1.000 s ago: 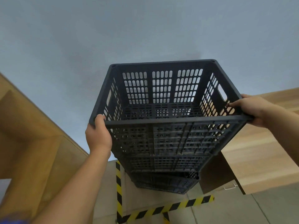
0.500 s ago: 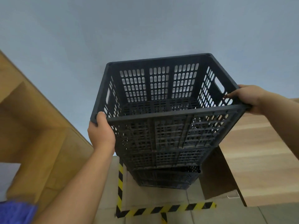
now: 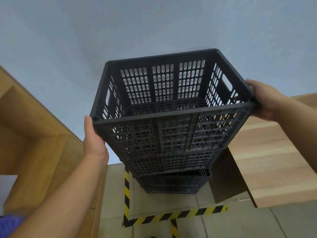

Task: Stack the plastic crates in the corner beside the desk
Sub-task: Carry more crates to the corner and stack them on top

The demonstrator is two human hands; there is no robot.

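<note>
Against the grey wall (image 3: 68, 40), between a wooden cabinet (image 3: 34, 134) on the left and a wooden surface (image 3: 267, 152) on the right, stands a stack of dark slotted crates. A person holds the top crate (image 3: 164, 107) by its near corners, its open mouth tipped a little toward them. The left hand (image 3: 93, 136) presses flat against the near-left corner, thumb up along the edge; its fingers lie behind the wall of the crate, so I cannot tell how they are set. The right hand (image 3: 264, 100) wraps the near-right corner, fingers clamped over the rim just below the handle slot. Beneath the held crate more crates (image 3: 173, 182) sit on the floor (image 3: 240, 225), one upon another; whether the top one rests on them or hangs just above I cannot tell. Yellow-and-black tape (image 3: 171, 216) marks the floor along the left and front of the stack. A patch of blue cloth (image 3: 10, 224) shows at the lower left.
</note>
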